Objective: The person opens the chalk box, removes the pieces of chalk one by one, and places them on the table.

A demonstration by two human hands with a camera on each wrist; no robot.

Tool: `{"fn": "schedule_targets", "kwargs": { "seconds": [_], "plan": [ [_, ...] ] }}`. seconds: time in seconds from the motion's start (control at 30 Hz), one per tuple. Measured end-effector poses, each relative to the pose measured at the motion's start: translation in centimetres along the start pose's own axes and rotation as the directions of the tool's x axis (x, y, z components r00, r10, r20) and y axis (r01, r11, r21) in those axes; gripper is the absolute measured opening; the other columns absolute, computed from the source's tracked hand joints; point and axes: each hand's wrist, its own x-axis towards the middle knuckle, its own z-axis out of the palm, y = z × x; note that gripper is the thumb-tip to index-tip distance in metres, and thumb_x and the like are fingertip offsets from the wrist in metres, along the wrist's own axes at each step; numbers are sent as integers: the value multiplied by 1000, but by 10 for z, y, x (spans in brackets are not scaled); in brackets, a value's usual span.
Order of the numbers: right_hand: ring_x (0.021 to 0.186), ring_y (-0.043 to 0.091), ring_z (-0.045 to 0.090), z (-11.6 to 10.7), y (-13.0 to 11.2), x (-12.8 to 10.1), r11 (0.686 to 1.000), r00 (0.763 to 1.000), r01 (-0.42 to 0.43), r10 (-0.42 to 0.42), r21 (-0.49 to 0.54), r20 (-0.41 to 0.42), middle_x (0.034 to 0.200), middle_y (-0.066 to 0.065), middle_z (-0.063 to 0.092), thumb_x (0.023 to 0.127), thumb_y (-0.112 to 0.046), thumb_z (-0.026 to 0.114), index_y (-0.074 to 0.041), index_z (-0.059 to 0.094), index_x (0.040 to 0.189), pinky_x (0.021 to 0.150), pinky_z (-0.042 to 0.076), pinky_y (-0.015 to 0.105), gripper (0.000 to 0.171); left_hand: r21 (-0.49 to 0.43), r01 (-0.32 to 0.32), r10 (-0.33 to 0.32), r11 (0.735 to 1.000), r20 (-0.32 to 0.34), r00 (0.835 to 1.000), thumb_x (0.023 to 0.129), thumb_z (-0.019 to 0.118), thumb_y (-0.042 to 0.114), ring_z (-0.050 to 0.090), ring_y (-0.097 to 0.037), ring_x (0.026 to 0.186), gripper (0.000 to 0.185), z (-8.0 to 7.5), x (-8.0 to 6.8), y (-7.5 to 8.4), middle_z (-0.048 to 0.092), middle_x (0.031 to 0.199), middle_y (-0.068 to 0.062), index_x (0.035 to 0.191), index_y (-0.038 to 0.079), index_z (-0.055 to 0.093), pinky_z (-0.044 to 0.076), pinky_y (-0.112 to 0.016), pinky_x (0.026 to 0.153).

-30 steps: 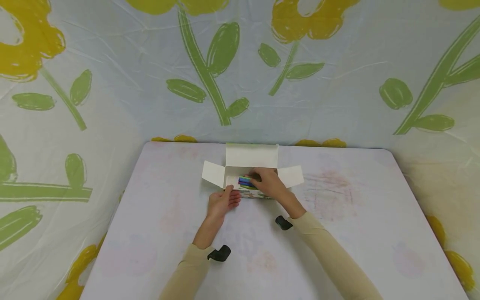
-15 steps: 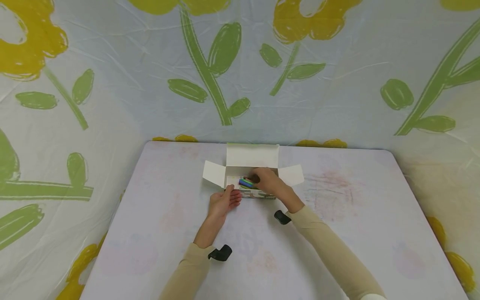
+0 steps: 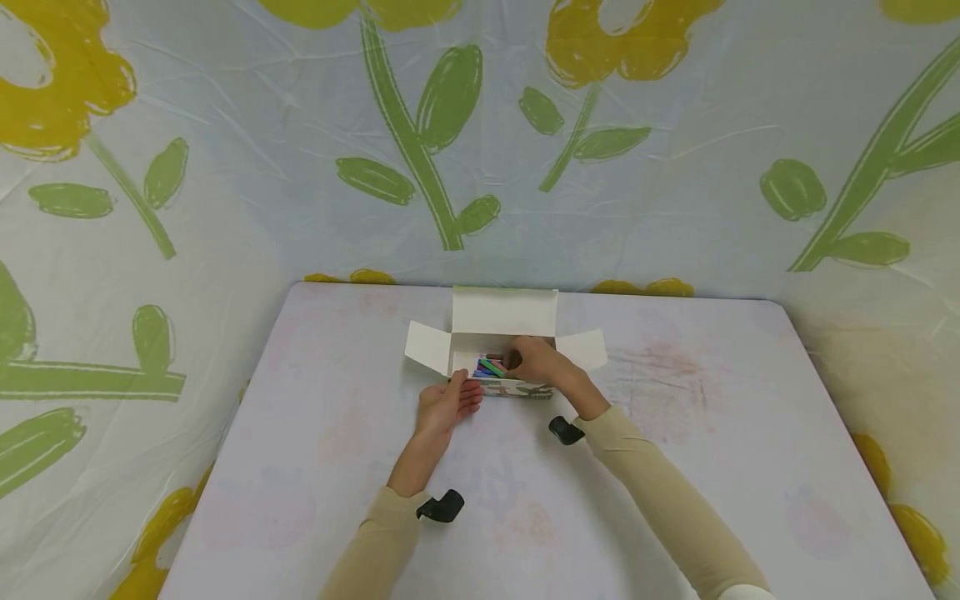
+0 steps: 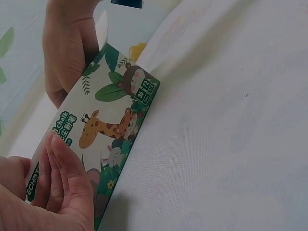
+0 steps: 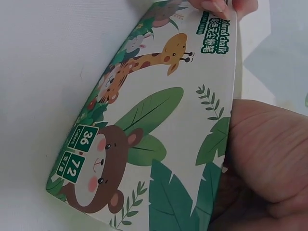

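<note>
Table (image 3: 495,483): left hand (image 3: 444,405) holds box (image 5: 144,120), right hand (image 3: 542,364) inside.

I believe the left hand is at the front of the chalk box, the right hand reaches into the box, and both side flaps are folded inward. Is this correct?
Not entirely: both side flaps are spread outward, not folded inward, as the head view shows. The left hand is at the front of the chalk box, and the right hand reaches into it.

The left hand (image 3: 448,402) pinches; the right hand (image 3: 542,362) curls downward.
</note>
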Motion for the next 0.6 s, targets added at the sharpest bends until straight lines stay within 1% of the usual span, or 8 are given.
{"fn": "schedule_targets", "kwargs": {
  "seconds": [0.1, 0.23, 0.3, 0.4, 0.47, 0.6],
  "plan": [
    [85, 24, 66, -1, 0, 0, 1000, 1000, 13, -13, -3, -1, 92, 13, 69, 92, -5, 75, 5, 70, 97, 80, 58, 37, 12, 5, 1, -1, 1000, -3, 1000, 103, 62, 24, 70, -9, 71, 39, 1, -1, 1, 74, 83, -8, 106, -14, 70, 60, -21, 67],
    [79, 20, 62, 0, 1, 0, 999, 999, 42, -43, -27, -18, 87, 9, 69, 93, -8, 74, 3, 72, 93, 75, 56, 34, 11, 3, -1, 1, 1000, -5, 1000, 103, 62, 25, 70, -9, 71, 39, 0, -1, 1, 74, 84, -8, 106, -13, 70, 59, -21, 67],
    [77, 18, 59, 0, 2, 0, 998, 998, 55, -55, -19, -25, 85, 7, 67, 93, -8, 73, 2, 72, 91, 73, 54, 33, 10, 2, -3, 3, 1000, -5, 1000, 103, 63, 25, 69, -10, 71, 39, 0, -1, 0, 74, 84, -8, 106, -14, 70, 59, -21, 67],
    [76, 17, 58, 0, 5, -1, 996, 996, 79, -77, 28, -49, 84, 6, 68, 93, -7, 74, 0, 71, 93, 71, 52, 31, 8, 0, -2, 2, 1000, -2, 1000, 103, 62, 25, 69, -9, 71, 39, 0, -1, 0, 74, 84, -8, 107, -14, 70, 59, -21, 67],
    [76, 18, 59, -1, 8, -3, 992, 991, 110, -105, 60, -77, 85, 7, 69, 94, -6, 74, 0, 71, 95, 70, 52, 32, 7, 2, 0, 0, 1000, -1, 1000, 103, 62, 25, 69, -9, 71, 40, 0, -1, 1, 74, 84, -8, 108, -14, 69, 59, -21, 67],
    [81, 21, 67, -4, 13, -10, 977, 975, 177, -158, 120, -155, 91, 9, 72, 96, -8, 72, 1, 71, 105, 75, 57, 38, 13, 3, 5, -5, 1000, -1, 1000, 104, 62, 25, 69, -9, 71, 41, 0, -1, 2, 74, 84, -9, 109, -15, 69, 59, -21, 68]
  ]
}}
